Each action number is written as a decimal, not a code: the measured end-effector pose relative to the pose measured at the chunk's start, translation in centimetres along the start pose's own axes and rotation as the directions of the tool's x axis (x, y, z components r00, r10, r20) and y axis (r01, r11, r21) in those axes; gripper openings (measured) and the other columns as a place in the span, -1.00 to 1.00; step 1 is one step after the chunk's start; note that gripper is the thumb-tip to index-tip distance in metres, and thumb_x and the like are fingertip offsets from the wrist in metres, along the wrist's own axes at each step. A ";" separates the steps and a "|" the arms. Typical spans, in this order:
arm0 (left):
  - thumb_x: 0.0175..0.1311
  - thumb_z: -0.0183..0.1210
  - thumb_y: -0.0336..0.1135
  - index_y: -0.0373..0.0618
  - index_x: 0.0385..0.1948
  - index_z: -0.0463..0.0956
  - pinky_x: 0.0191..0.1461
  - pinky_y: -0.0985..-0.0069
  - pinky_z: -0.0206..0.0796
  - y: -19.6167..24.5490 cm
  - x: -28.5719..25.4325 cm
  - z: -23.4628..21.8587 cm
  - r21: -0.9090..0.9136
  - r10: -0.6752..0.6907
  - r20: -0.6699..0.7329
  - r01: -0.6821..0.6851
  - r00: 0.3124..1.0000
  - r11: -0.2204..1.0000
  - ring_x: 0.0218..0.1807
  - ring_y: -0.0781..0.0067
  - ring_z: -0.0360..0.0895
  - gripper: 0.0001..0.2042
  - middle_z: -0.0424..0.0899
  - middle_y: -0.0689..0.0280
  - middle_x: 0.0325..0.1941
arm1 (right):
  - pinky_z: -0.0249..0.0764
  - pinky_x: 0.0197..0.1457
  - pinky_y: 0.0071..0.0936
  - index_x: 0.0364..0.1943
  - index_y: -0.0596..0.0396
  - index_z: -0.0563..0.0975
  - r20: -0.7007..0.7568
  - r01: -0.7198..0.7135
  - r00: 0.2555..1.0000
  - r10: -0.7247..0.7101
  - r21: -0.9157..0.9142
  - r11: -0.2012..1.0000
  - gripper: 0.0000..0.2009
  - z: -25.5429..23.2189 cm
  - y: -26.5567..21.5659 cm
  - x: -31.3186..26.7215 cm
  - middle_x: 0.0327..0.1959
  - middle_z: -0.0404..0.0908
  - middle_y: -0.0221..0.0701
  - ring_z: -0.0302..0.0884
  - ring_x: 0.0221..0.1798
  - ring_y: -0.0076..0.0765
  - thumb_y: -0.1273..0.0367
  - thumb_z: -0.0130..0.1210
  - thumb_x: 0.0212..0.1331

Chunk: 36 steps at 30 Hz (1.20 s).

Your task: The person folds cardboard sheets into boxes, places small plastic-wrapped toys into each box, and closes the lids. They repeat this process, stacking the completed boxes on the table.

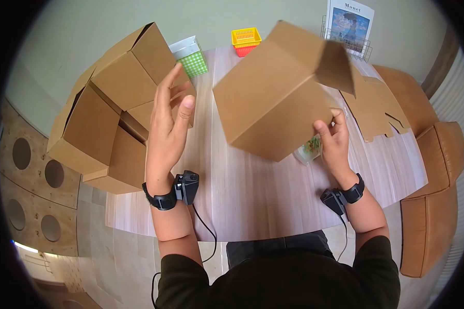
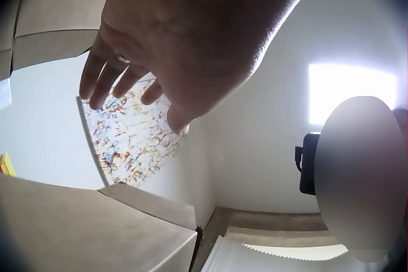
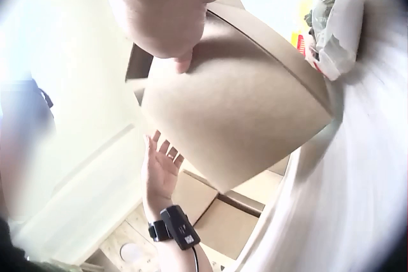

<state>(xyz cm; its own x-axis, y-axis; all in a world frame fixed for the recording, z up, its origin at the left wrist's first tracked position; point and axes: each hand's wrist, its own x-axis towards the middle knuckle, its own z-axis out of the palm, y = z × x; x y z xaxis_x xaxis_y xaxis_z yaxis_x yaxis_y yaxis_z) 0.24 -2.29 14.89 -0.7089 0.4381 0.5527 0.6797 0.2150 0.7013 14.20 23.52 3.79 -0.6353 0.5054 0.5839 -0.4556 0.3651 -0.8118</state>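
Tilted over the middle of the table is a brown cardboard box [image 1: 268,98], with a flap [image 1: 337,69] standing out at its upper right. My right hand [image 1: 335,144] pinches the box's lower right edge, thumb on the near face. In the right wrist view the thumb [image 3: 183,61] lies against the cardboard, while the other fingers are largely hidden. My left hand [image 1: 170,126] is raised left of the box with fingers extended and nothing in it. Beside it, larger open cardboard boxes [image 1: 93,116] stand together at the table's left.
A clear package with green print [image 1: 308,150] lies behind my right hand. At the back are a green checked container [image 1: 193,63], yellow and red baskets [image 1: 246,40], and a wire rack [image 1: 358,49] with a Monet print. Flat cardboard [image 1: 379,108] lies right, near a brown sofa [image 1: 433,170].
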 end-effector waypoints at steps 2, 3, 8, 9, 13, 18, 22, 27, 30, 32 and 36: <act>0.39 0.07 -0.11 -0.08 0.34 0.22 0.25 0.29 0.31 -1.0 0.2 0.7 0.050 0.115 0.032 -0.117 0.993 0.992 0.23 0.18 0.43 -0.46 0.36 0.11 0.30 | 0.35 0.11 -0.46 -0.04 0.09 0.37 0.066 -0.190 0.982 0.178 0.353 0.916 -0.73 -0.7 1.3 0.5 -0.14 0.53 -0.49 0.45 -0.07 -0.54 0.24 0.10 0.35; 0.36 0.11 -0.10 -0.08 0.33 0.23 0.23 0.28 0.33 -1.3 0.3 1.1 0.074 0.171 0.050 -0.175 0.984 0.982 0.22 0.16 0.43 -0.45 0.38 0.09 0.26 | 0.35 0.12 -0.44 -0.04 0.09 0.38 0.066 -0.215 0.976 0.207 0.434 0.875 -0.73 -1.0 1.7 0.4 -0.11 0.54 -0.46 0.45 -0.04 -0.52 0.23 0.08 0.36; 0.26 0.21 -0.31 0.01 0.32 0.29 0.39 0.22 0.16 -0.2 -0.6 3.3 0.183 0.168 0.278 -0.223 0.946 0.957 0.41 0.08 0.21 -0.45 0.23 0.18 0.42 | 0.34 0.26 -0.30 0.10 0.11 0.37 0.128 -0.339 0.926 0.355 0.693 0.636 -0.68 -0.8 1.2 0.7 0.13 0.50 -0.35 0.41 0.19 -0.42 0.22 -0.02 0.42; 0.25 0.22 -0.31 0.03 0.32 0.29 0.40 0.22 0.15 0.1 -0.8 3.7 0.191 0.168 0.281 -0.226 0.945 0.955 0.41 0.08 0.21 -0.44 0.21 0.19 0.43 | 0.32 0.30 -0.26 0.14 0.11 0.35 0.149 -0.362 0.914 0.377 0.718 0.594 -0.66 -0.9 1.2 0.8 0.16 0.47 -0.35 0.38 0.23 -0.39 0.22 -0.04 0.42; 0.22 0.25 -0.34 0.10 0.31 0.31 0.41 0.19 0.14 0.4 -1.0 4.5 0.245 0.209 0.264 -0.275 0.942 0.930 0.43 0.06 0.18 -0.43 0.17 0.20 0.46 | 0.23 0.42 -0.11 0.26 0.10 0.29 0.292 -0.476 0.855 0.428 0.770 0.426 -0.58 -1.1 2.2 0.8 0.28 0.36 -0.32 0.28 0.35 -0.27 0.19 -0.10 0.44; 0.21 0.25 -0.38 0.11 0.28 0.39 0.43 0.17 0.12 0.4 -1.0 4.9 0.241 0.268 0.220 -0.318 0.938 0.917 0.44 0.02 0.14 -0.46 0.13 0.18 0.46 | 0.22 0.42 -0.06 0.29 0.07 0.26 0.382 -0.544 0.809 0.446 0.774 0.324 -0.57 -0.9 2.0 0.4 0.30 0.35 -0.31 0.28 0.37 -0.22 0.17 -0.18 0.47; 0.20 0.24 -0.41 0.09 0.22 0.45 0.44 0.16 0.10 0.8 -0.8 5.2 0.212 0.267 0.206 -0.309 0.942 0.927 0.46 0.02 0.12 -0.51 0.13 0.16 0.46 | 0.24 0.39 -0.07 0.30 0.04 0.25 0.445 -0.578 0.794 0.414 0.763 0.288 -0.58 -0.9 2.4 0.1 0.31 0.34 -0.31 0.30 0.36 -0.23 0.16 -0.19 0.47; 0.19 0.27 -0.31 0.06 0.20 0.47 0.44 0.11 0.04 1.9 -0.2 5.4 0.215 0.216 0.251 -0.272 0.943 0.938 0.47 -0.02 0.03 -0.52 0.17 0.11 0.40 | 0.28 0.35 -0.11 0.30 0.03 0.24 0.455 -0.559 0.817 0.353 0.775 0.295 -0.59 -0.9 2.0 0.3 0.30 0.36 -0.32 0.33 0.34 -0.26 0.20 -0.18 0.47; 0.17 0.30 -0.15 -0.04 0.14 0.48 0.39 0.09 0.07 1.3 0.3 5.9 0.267 0.233 0.267 -0.304 0.935 0.914 0.46 -0.10 -0.02 -0.51 0.21 0.04 0.34 | 0.29 0.34 -0.12 0.28 0.04 0.26 0.476 -0.555 0.828 0.297 0.770 0.313 -0.61 -1.3 3.2 -0.1 0.29 0.38 -0.33 0.34 0.32 -0.27 0.22 -0.15 0.46; 0.16 0.31 -0.07 -0.13 0.11 0.47 0.38 0.12 0.08 -0.2 0.8 6.6 0.283 0.220 0.235 -0.283 0.947 0.916 0.47 -0.08 -0.04 -0.48 0.22 0.03 0.31 | 0.30 0.33 -0.12 0.26 0.04 0.27 0.518 -0.562 0.827 0.217 0.762 0.321 -0.62 -1.2 4.1 -0.2 0.28 0.38 -0.33 0.35 0.31 -0.28 0.24 -0.13 0.45; 0.17 0.28 0.04 -0.23 0.07 0.45 0.40 0.14 0.03 -0.7 1.2 5.9 -0.099 0.150 0.203 -0.132 0.967 0.986 0.45 -0.05 0.05 -0.43 0.25 0.07 0.33 | 0.30 0.33 -0.11 0.20 0.05 0.32 0.438 -0.532 0.843 0.313 0.765 0.363 -0.64 -0.9 3.2 0.2 0.24 0.43 -0.35 0.37 0.29 -0.30 0.21 -0.08 0.43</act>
<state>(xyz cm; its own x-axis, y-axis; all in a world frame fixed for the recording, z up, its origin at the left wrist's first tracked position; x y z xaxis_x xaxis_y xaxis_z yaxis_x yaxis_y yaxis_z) 0.07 3.24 12.39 -0.5454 0.6337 0.5486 0.7455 0.0675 0.6631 13.20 25.49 1.30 -0.9510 0.1978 0.2376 -0.3043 -0.7342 -0.6069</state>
